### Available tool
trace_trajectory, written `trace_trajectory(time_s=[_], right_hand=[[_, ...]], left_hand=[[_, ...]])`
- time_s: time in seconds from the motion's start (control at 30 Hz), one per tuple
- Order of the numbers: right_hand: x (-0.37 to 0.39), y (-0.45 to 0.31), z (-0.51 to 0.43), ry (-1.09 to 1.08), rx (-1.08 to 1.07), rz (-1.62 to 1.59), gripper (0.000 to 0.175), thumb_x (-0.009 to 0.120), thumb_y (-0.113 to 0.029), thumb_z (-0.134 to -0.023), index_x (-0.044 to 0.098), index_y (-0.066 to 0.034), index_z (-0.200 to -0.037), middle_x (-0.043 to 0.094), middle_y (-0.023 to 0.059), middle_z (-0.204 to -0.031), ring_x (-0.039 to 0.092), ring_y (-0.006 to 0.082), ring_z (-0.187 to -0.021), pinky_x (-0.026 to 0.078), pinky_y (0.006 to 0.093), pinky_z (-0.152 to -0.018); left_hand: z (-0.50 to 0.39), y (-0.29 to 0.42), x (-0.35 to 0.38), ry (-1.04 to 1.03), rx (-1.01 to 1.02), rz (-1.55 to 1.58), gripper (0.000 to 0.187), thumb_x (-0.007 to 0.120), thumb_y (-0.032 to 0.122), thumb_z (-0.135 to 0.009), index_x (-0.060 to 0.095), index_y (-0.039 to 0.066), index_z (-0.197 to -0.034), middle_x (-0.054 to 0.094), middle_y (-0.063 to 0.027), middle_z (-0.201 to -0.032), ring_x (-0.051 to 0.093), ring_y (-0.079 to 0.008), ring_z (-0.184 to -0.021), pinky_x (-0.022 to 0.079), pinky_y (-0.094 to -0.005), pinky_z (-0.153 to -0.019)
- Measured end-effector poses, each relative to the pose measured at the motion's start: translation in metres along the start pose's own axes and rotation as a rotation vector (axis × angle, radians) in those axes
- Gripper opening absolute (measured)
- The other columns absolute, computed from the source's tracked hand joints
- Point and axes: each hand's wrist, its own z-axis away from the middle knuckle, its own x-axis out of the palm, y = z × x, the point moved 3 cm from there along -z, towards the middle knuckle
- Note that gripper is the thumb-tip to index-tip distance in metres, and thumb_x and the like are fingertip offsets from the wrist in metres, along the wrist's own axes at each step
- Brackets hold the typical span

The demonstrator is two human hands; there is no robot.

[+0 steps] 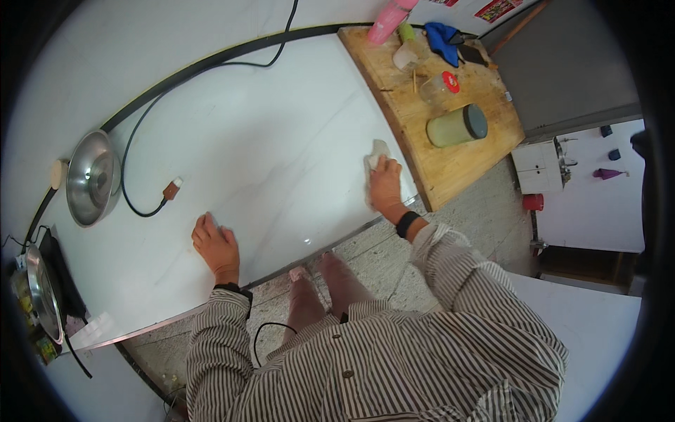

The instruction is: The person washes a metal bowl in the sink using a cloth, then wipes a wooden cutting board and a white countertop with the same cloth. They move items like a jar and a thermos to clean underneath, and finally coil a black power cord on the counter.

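Observation:
My right hand (386, 184) presses a pale, crumpled cloth (379, 149) onto the white marbled countertop (253, 158), close beside the thick wooden board. Part of the cloth is covered by my fingers. At the left, my left hand (216, 245) rests on the same countertop with bent fingers, the thumb apart from them, and nothing visible in it. A black cable with a brown-and-white plug (172, 188) lies just beyond that hand. Farther left, a stainless steel bowl (90, 178) leans tilted against the wall edge.
The wooden board (474, 163) carries a jar with a dark lid (454, 126), a clear jar with a red lid (441, 88), a pink bottle (391, 22) and a blue cloth (443, 45). A pan or lid (45, 295) stands at far left.

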Motion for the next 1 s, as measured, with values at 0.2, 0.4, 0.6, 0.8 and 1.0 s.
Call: trace_trajectory(time_s=[0.2,0.4,0.6,0.8,1.0], right_hand=[[-0.026,-0.235,0.11,-0.328,-0.66,-0.589,0.048,0.059,-0.011,-0.094,0.047,0.0009,-0.139,0.057,0.0218,-0.116,0.057,0.0366,-0.105,0.047,0.0461,-0.097],[-0.073,-0.163,0.063,-0.582,-0.658,-0.533,0.041,0.068,-0.015,-0.087,0.059,-0.0078,-0.127,0.061,0.0134,-0.114,0.058,0.0321,-0.104,0.048,0.0427,-0.092],[0.018,0.011,-0.087,-0.107,-0.014,0.073,0.043,0.054,-0.014,-0.096,0.05,0.0016,-0.135,0.057,0.0239,-0.115,0.054,0.0409,-0.108,0.051,0.0499,-0.088],[0.021,-0.216,-0.045,-0.384,-0.428,-0.373,0.054,0.05,-0.005,-0.091,0.043,0.0086,-0.144,0.054,0.0252,-0.124,0.053,0.0412,-0.114,0.048,0.0493,-0.095],[-0.037,-0.159,0.04,-0.535,-0.84,-0.543,0.058,0.062,-0.015,-0.09,0.048,-0.003,-0.144,0.057,0.0167,-0.128,0.057,0.0326,-0.114,0.045,0.0468,-0.099]], left_hand=[[-0.002,0.001,0.002,-0.003,0.008,-0.006,0.053,0.06,0.017,-0.09,0.051,0.003,-0.14,0.049,-0.0161,-0.141,0.045,-0.0378,-0.129,0.037,-0.0511,-0.107],[0.0,-0.004,-0.002,-0.012,-0.026,0.003,0.054,0.06,0.018,-0.09,0.05,0.003,-0.14,0.049,-0.016,-0.142,0.044,-0.0378,-0.129,0.036,-0.0514,-0.108],[0.001,0.002,-0.004,-0.046,-0.04,-0.001,0.055,0.06,0.016,-0.089,0.049,0.002,-0.141,0.048,-0.0165,-0.142,0.044,-0.0381,-0.13,0.035,-0.052,-0.109],[-0.001,0.004,-0.004,-0.074,-0.056,0.001,0.057,0.061,0.015,-0.088,0.048,0.003,-0.142,0.048,-0.0181,-0.142,0.043,-0.0391,-0.131,0.035,-0.0527,-0.11],[-0.001,-0.002,-0.004,-0.048,-0.053,0.008,0.058,0.061,0.017,-0.088,0.049,0.002,-0.142,0.049,-0.0185,-0.141,0.045,-0.0402,-0.129,0.035,-0.0543,-0.11]])
